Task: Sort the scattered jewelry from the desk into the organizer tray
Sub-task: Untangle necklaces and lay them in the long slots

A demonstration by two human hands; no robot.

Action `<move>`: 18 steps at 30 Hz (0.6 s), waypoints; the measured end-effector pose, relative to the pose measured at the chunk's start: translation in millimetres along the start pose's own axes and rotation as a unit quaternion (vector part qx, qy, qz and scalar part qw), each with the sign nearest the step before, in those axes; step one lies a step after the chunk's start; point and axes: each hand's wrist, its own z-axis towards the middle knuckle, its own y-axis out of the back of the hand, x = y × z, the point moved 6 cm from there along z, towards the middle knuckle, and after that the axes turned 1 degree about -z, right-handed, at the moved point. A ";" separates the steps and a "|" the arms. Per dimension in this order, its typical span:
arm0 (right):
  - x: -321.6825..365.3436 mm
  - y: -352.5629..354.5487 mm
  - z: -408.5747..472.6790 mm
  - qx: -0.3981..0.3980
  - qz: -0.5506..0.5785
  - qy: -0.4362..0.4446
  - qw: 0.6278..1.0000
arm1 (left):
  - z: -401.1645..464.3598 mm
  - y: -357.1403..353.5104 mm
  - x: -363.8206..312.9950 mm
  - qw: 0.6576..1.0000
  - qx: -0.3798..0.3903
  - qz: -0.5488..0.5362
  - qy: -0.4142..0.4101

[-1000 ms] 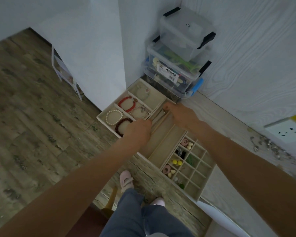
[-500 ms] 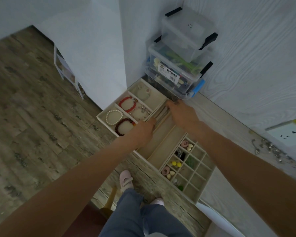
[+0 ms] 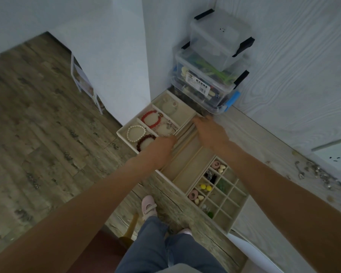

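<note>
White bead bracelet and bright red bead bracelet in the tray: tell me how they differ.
The white bead bracelet is pale; the bright red bead bracelet is vivid red. The white one sits in the compartment at the tray's outer corner, the red one in the next compartment towards the wall. Both lie flat as closed loops.

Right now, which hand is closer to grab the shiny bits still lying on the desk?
Probably the right hand. The loose silvery jewelry lies on the desk on that arm's side, by the wall. The left hand is over the tray, farther away.
</note>
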 end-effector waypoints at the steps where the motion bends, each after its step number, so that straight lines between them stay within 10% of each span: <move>1: 6.2 -0.2 -3.2 -0.010 -0.007 0.024 1.000 | -3.0 5.2 2.4 1.000 -0.016 0.005 -0.004; 18: 31.1 -21.5 -21.3 0.030 -0.089 0.071 0.993 | -44.4 -1.3 15.0 0.953 -0.045 0.300 0.004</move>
